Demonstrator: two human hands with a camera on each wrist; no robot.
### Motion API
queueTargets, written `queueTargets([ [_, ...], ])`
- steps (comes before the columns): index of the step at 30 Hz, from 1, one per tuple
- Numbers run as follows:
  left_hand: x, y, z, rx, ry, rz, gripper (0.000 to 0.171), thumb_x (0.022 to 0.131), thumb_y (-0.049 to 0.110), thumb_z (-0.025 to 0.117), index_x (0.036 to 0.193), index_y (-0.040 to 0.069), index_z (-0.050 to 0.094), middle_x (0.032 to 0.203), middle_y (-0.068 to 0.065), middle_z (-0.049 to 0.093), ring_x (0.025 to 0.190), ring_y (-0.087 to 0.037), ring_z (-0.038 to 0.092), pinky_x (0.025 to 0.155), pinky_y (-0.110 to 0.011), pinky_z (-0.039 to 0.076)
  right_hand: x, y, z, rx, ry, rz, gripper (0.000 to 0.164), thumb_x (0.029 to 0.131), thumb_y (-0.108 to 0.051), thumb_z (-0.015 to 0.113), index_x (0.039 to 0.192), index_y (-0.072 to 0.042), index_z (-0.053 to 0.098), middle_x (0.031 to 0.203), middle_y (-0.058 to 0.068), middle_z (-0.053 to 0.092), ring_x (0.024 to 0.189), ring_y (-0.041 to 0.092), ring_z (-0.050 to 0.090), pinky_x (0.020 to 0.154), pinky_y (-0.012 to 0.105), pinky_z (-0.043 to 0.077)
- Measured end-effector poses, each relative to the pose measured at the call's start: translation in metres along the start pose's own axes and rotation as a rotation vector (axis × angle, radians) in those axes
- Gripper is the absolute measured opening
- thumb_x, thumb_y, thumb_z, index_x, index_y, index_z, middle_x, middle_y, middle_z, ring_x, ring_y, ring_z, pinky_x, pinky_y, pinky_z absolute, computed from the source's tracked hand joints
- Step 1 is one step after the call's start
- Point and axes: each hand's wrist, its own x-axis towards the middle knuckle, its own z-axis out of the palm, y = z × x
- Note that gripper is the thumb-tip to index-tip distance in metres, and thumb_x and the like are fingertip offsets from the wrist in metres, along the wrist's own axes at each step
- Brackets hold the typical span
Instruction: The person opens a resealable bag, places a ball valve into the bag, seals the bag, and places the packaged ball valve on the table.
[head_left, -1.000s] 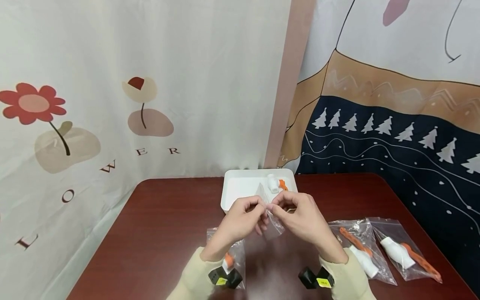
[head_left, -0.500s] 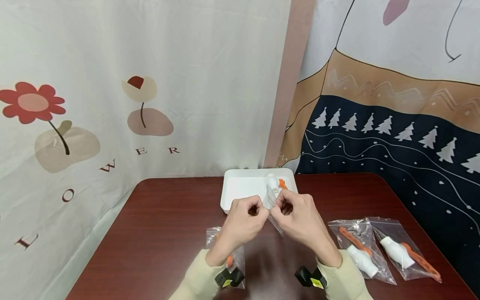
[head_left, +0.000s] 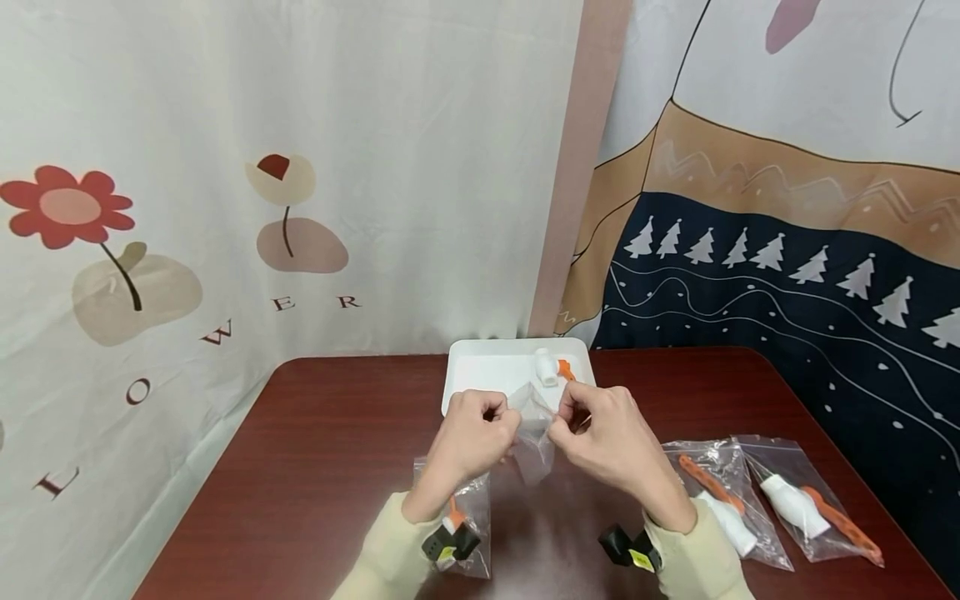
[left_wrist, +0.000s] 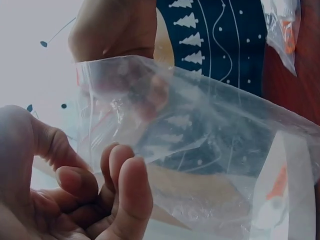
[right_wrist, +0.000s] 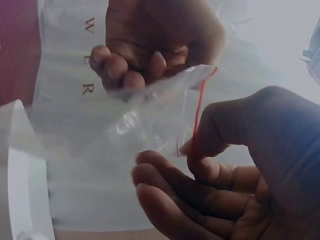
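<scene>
A clear zip bag (head_left: pixel 533 450) hangs between my two hands over the table, in front of the white tray (head_left: pixel 476 367). My left hand (head_left: pixel 474 433) pinches one side of its top edge with thumb and index finger. The opposite side is pinched by my right hand (head_left: pixel 609 435). In the right wrist view a red line runs along the mouth of the bag (right_wrist: pixel 145 117), next to my right thumb. Nothing shows inside the bag (left_wrist: pixel 210 135) in the left wrist view. The tray holds a white tube-like piece (head_left: pixel 547 368) and an orange piece (head_left: pixel 566 369).
On the right of the table (head_left: pixel 360 417) lie two clear bags, each with a white tube-like piece (head_left: pixel 795 505) and an orange stick (head_left: pixel 843 525). Another filled bag (head_left: pixel 474 550) lies partly under my left forearm. Curtains (head_left: pixel 420 208) hang behind the table.
My hands were close together at the bag's edge and have moved apart, the left one leftward. The bag now spreads wider between them. The tray and the other bags stay put.
</scene>
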Motion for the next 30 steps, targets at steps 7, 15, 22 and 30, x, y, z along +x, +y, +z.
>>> queueTargets([
  [7,0.002,-0.004,-0.010,0.088,-0.009,-0.016,0.036,0.079,0.007,0.052,0.049,0.017,0.033,0.041,0.009,0.040,0.043,-0.004,0.050,0.043,-0.020,0.027,-0.001,0.005,-0.006,-0.047,-0.042,-0.021,0.026,0.073,-0.006,0.068,0.067,-0.027,0.054,0.056,-0.016,0.048,0.051,0.000,0.043,0.048,0.020,0.037],
  [15,0.000,-0.004,-0.019,0.208,-0.033,-0.051,0.041,0.076,0.009,0.053,0.051,0.019,0.023,0.048,0.011,0.016,0.051,-0.007,0.020,0.048,-0.023,0.015,0.000,0.008,-0.013,-0.112,-0.082,0.015,0.025,0.074,-0.006,0.070,0.067,-0.025,0.056,0.056,-0.015,0.047,0.051,0.003,0.040,0.047,0.020,0.033],
  [22,-0.004,-0.001,-0.023,0.284,-0.040,-0.074,0.037,0.073,0.010,0.054,0.052,0.019,0.025,0.050,0.011,0.017,0.053,-0.009,0.024,0.047,-0.025,0.020,-0.002,0.004,-0.013,-0.167,-0.039,-0.031,0.027,0.072,-0.005,0.071,0.066,-0.026,0.055,0.060,-0.014,0.050,0.054,0.004,0.043,0.049,0.021,0.036],
  [30,-0.002,-0.004,-0.018,0.263,-0.018,-0.032,0.009,0.079,0.014,0.062,0.076,0.014,0.053,0.060,0.006,0.053,0.059,-0.011,0.051,0.057,-0.026,0.041,-0.002,0.002,-0.006,-0.024,-0.009,-0.089,0.030,0.071,0.001,0.069,0.067,-0.024,0.054,0.062,-0.011,0.051,0.057,0.002,0.045,0.052,0.019,0.041],
])
